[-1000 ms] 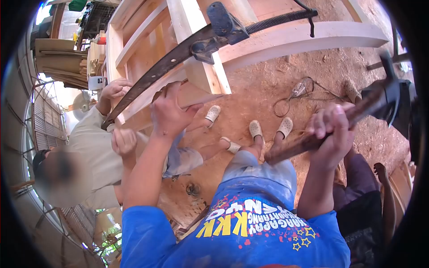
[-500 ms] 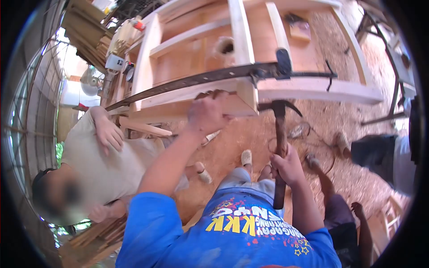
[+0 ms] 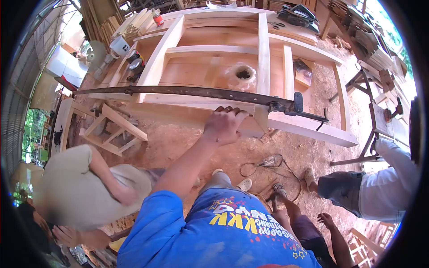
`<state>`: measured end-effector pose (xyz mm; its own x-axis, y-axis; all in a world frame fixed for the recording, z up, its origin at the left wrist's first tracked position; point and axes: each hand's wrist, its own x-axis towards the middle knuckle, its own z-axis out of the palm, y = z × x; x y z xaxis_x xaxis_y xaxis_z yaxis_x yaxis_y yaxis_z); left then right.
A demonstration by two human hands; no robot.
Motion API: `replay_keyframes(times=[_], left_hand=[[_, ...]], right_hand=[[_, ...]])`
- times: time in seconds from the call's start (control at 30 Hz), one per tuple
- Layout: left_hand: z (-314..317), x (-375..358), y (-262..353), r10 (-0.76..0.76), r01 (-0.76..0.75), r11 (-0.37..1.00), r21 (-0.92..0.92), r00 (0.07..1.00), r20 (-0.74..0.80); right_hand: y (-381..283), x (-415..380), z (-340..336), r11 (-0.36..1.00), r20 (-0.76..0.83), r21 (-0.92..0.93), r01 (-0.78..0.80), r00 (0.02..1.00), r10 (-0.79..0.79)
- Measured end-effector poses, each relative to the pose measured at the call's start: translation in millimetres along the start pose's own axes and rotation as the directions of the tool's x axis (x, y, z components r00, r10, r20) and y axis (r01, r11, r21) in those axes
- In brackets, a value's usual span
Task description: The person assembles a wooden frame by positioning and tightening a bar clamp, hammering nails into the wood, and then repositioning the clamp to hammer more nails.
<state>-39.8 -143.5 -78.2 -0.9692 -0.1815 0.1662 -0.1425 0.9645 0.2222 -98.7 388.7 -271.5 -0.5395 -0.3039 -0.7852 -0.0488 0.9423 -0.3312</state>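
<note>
My left hand (image 3: 225,126) is closed over a wooden board (image 3: 251,127) at the near side of a large pale timber frame (image 3: 263,58). Its fingers curl over the board's top edge. Just beyond the knuckles, a long dark metal bar clamp (image 3: 192,92) lies across the frame. The clamp's screw end (image 3: 308,114), with its cross handle, reaches past the board's right end. My right hand does not show, and I cannot make out the hammer.
A roll in clear plastic (image 3: 239,78) sits inside the frame. To the left are a small wooden frame (image 3: 118,129) and a person in a beige shirt (image 3: 89,187). A cable (image 3: 292,172) lies on the floor. Another person in a white top (image 3: 382,192) stands at right.
My right hand, which held a hammer upright by its handle, has gone from view with the hammer. My left hand stays on the board. The view has shifted, showing more of the surroundings.
</note>
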Motion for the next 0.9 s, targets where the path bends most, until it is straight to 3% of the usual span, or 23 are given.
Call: replay_keyframes(times=[0.1, 0.2, 0.23, 0.27, 0.33, 0.37, 0.4, 0.43, 0.47, 0.53, 0.6, 0.63, 0.67, 0.77, 0.87, 0.9], left_hand=[[-1.3, -1.4, -1.3, -0.007, 0.007, 1.0, -0.029, 1.0, 0.016], [-9.9, -1.8, -5.3, 0.056, -0.057, 0.974, -0.218, 0.998, -0.011], [-17.6, -0.5, -10.4, 0.087, -0.092, 0.948, -0.306, 0.996, -0.028], [-31.1, 6.2, -18.9, 0.219, -0.244, 0.873, -0.422, 0.97, -0.109], [-68.5, 29.7, -44.9, 0.303, -0.324, 0.7, -0.636, 0.942, -0.146], [-90.1, 46.4, -55.6, 0.264, -0.35, 0.687, -0.636, 0.937, -0.231], [-112.9, 64.1, -66.4, 0.112, -0.153, 0.647, -0.747, 0.988, -0.105], [-119.9, 90.5, -92.7, 0.193, -0.292, 0.773, -0.563, 0.954, -0.23], [-117.1, 120.6, -112.6, 0.104, -0.234, 0.654, -0.72, 0.97, -0.221], [-107.1, 171.0, -146.9, 0.222, -0.239, 0.833, -0.499, 0.971, -0.094], [-76.5, 212.3, -177.6, 0.355, -0.321, 0.903, -0.287, 0.932, 0.073], [-43.6, 228.1, -190.9, 0.432, -0.393, 0.894, -0.215, 0.884, 0.178], [-14.1, 241.7, -198.4, 0.496, -0.474, 0.868, -0.145, 0.821, 0.282], [43.5, 268.8, -203.7, 0.411, -0.407, 0.907, -0.106, 0.803, 0.432], [66.8, 289.2, -196.4, 0.451, -0.509, 0.859, -0.06, 0.694, 0.562], [91.7, 297.0, -200.7, 0.423, -0.558, 0.829, 0.03, 0.662, 0.619]], right_hand=[[183.5, 58.2, -58.8, 0.98, 0.033, 0.191, 0.055, 0.997, -0.063], [274.0, 80.8, -96.5, 0.913, 0.054, 0.364, 0.184, 0.975, -0.218], [251.0, 83.2, -99.4, 0.919, 0.068, 0.343, 0.196, 0.97, -0.232], [229.3, 80.1, -102.3, 0.917, 0.069, 0.33, 0.225, 0.963, -0.262], [178.9, 70.3, -59.2, 0.927, 0.006, 0.367, 0.079, 0.996, -0.087], [148.6, 66.4, -27.8, 0.916, -0.03, 0.401, -0.026, 0.999, 0.041], [113.0, 58.7, 5.6, 0.888, -0.051, 0.445, -0.118, 0.986, 0.157], [67.5, 50.8, 43.2, 0.852, -0.063, 0.484, -0.202, 0.962, 0.264], [29.9, 42.1, 83.4, 0.817, -0.056, 0.512, -0.263, 0.94, 0.338], [-41.1, 33.9, 146.4, 0.751, -0.033, 0.566, -0.341, 0.901, 0.434], [-96.1, 31.9, 190.6, 0.643, -0.002, 0.672, -0.367, 0.867, 0.498], [-119.7, 30.8, 207.9, 0.515, 0.026, 0.784, -0.347, 0.846, 0.532], [-137.6, 34.6, 225.2, 0.23, 0.076, 0.941, -0.248, 0.817, 0.571], [-196.6, 20.6, 239.1, 0.328, 0.104, 0.872, -0.364, 0.792, 0.602], [-268.1, -19.6, 231.0, 0.473, 0.084, 0.745, -0.47, 0.769, 0.633], [-290.0, -30.7, 229.6, 0.509, 0.076, 0.698, -0.505, 0.758, 0.647]])
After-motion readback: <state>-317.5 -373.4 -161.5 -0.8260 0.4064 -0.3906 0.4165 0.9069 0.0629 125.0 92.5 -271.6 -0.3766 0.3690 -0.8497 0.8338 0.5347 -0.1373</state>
